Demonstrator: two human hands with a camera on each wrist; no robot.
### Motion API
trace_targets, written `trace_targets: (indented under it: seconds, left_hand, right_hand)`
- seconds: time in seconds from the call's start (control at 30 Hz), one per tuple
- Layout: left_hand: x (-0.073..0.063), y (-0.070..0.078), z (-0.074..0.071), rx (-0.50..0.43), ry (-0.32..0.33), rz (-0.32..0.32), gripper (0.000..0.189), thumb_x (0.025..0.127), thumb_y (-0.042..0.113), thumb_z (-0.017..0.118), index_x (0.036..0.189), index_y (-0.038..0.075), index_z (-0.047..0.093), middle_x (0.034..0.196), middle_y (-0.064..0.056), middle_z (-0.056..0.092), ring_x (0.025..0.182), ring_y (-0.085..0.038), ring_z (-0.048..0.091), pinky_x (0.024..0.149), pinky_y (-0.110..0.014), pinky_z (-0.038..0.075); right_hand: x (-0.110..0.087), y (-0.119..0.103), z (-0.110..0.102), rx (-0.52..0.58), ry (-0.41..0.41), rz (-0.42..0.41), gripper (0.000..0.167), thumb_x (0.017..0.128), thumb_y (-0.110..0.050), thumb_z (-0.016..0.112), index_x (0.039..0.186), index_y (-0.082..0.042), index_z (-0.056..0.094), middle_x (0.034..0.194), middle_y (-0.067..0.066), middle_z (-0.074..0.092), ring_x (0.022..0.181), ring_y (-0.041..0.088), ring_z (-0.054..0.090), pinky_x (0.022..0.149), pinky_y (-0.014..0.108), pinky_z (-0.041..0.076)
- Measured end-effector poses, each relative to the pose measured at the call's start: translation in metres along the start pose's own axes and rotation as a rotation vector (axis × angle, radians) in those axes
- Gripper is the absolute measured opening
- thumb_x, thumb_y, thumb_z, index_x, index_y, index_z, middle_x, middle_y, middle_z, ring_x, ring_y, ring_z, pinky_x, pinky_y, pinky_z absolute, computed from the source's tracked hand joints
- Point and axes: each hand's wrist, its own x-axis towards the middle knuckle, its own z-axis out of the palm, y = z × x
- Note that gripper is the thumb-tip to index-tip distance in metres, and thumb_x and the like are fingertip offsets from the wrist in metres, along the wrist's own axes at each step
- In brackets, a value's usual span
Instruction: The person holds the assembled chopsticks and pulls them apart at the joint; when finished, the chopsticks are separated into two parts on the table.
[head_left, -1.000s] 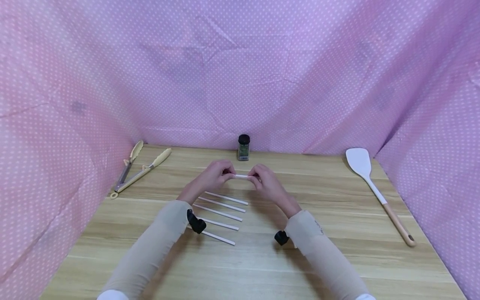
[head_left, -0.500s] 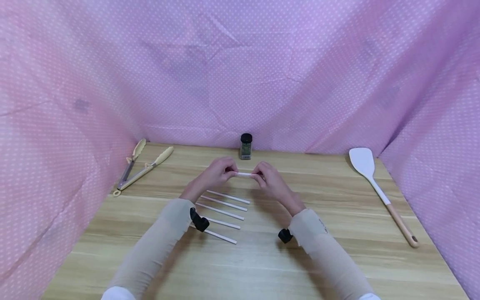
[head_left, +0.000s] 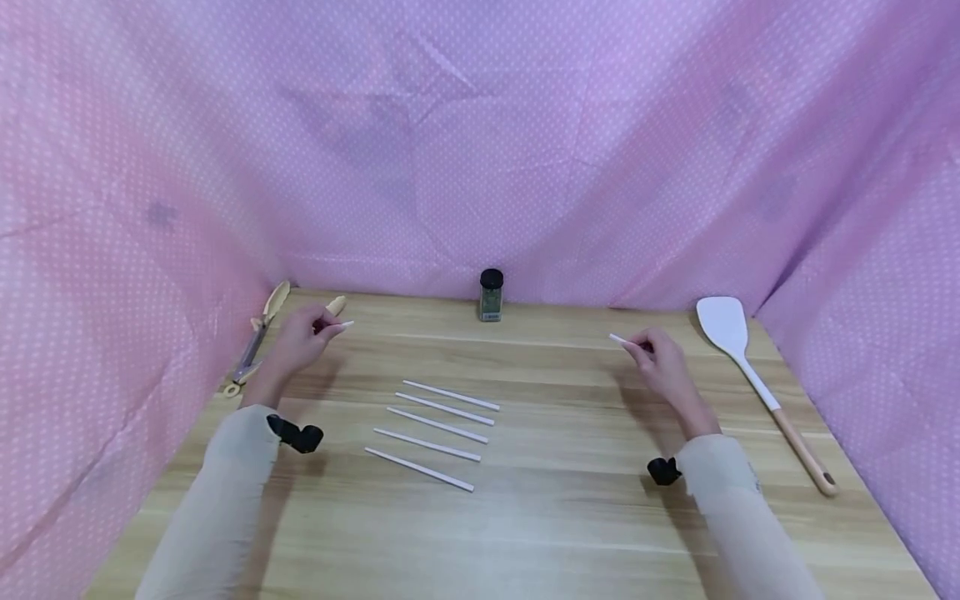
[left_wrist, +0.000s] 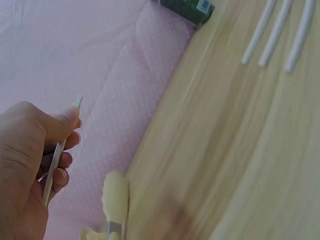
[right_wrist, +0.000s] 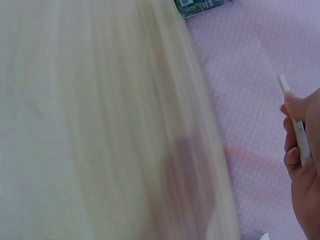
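In the head view my left hand [head_left: 302, 340] is raised at the left, beside the tongs, pinching a piece of slim white stick [left_wrist: 52, 175] between thumb and fingers. One rough-looking end of that piece pokes past the thumb in the left wrist view. Far to the right, my right hand [head_left: 662, 365] pinches another piece of white stick [right_wrist: 282, 83], whose rear part runs along the palm. Between the hands, several whole white sticks [head_left: 444, 409] lie in a slanted row on the wooden table.
A spice jar [head_left: 491, 296] with a black lid stands at the table's back edge. Cream-tipped tongs [head_left: 255, 342] lie spread at the left, partly behind my left hand. A white spatula [head_left: 723, 325] with a wooden handle lies at the right. Pink dotted cloth [head_left: 480, 150] hangs around the table.
Both hands earlier held one white stick together near the middle. They have since moved widely apart, left and right, each keeping a separate piece. The row of sticks is now fully uncovered.
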Motion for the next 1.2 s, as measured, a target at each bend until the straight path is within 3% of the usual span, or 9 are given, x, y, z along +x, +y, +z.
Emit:
trace_targets:
  seconds: [0.1,0.37,0.6,0.83,1.03,1.2]
  left_hand:
    - [0.004,0.003,0.009,-0.017,-0.052,0.003,0.011,0.089,0.01,0.067,0.086,-0.001,0.065,0.078,-0.012,0.06,0.07,-0.015,0.049,0.061,-0.026,0.04]
    - [0.027,0.037,0.062,-0.063,-0.127,0.073,0.006,0.087,0.008,0.067,0.085,0.003,0.067,0.077,-0.007,0.06,0.07,-0.016,0.051,0.063,-0.028,0.042]
    - [0.053,0.084,0.106,-0.108,-0.256,0.111,0.011,0.09,0.012,0.065,0.09,0.002,0.068,0.08,-0.007,0.064,0.072,-0.016,0.055,0.066,-0.03,0.046]
    - [0.072,0.125,0.146,-0.102,-0.344,0.132,0.007,0.091,0.008,0.061,0.094,0.003,0.065,0.09,-0.008,0.062,0.083,-0.019,0.056,0.076,-0.032,0.049]
    - [0.081,0.14,0.175,0.005,-0.384,0.183,0.013,0.092,0.006,0.058,0.1,0.001,0.067,0.096,-0.01,0.064,0.089,-0.021,0.058,0.082,-0.034,0.049]
    - [0.083,0.147,0.195,0.042,-0.401,0.153,0.012,0.092,0.004,0.058,0.099,0.003,0.068,0.1,-0.01,0.066,0.095,-0.021,0.06,0.089,-0.035,0.048]
  right_hand:
    - [-0.002,0.008,-0.005,0.0,-0.025,0.002,0.011,0.09,-0.009,0.066,0.09,0.002,0.064,0.081,0.014,0.061,0.073,0.006,0.048,0.065,0.011,0.037]
    - [-0.002,0.017,0.003,0.003,-0.077,0.046,0.012,0.09,-0.007,0.063,0.097,0.002,0.066,0.086,0.014,0.062,0.077,0.014,0.051,0.069,0.015,0.039]
    - [-0.002,0.025,0.011,-0.012,-0.113,0.039,0.013,0.09,-0.006,0.063,0.099,0.002,0.068,0.089,0.015,0.064,0.081,0.019,0.054,0.072,0.026,0.043]
    - [0.003,0.026,0.024,-0.003,-0.191,0.092,0.014,0.091,-0.009,0.063,0.101,0.0,0.069,0.096,0.017,0.068,0.088,0.026,0.061,0.079,0.039,0.049]
    - [0.011,0.022,0.032,0.03,-0.232,0.174,0.016,0.092,-0.015,0.063,0.101,-0.002,0.07,0.097,0.014,0.069,0.088,0.023,0.06,0.079,0.037,0.049]
    - [0.018,0.016,0.038,0.107,-0.268,0.209,0.018,0.092,-0.015,0.064,0.103,-0.003,0.069,0.099,0.015,0.068,0.092,0.024,0.059,0.084,0.039,0.048]
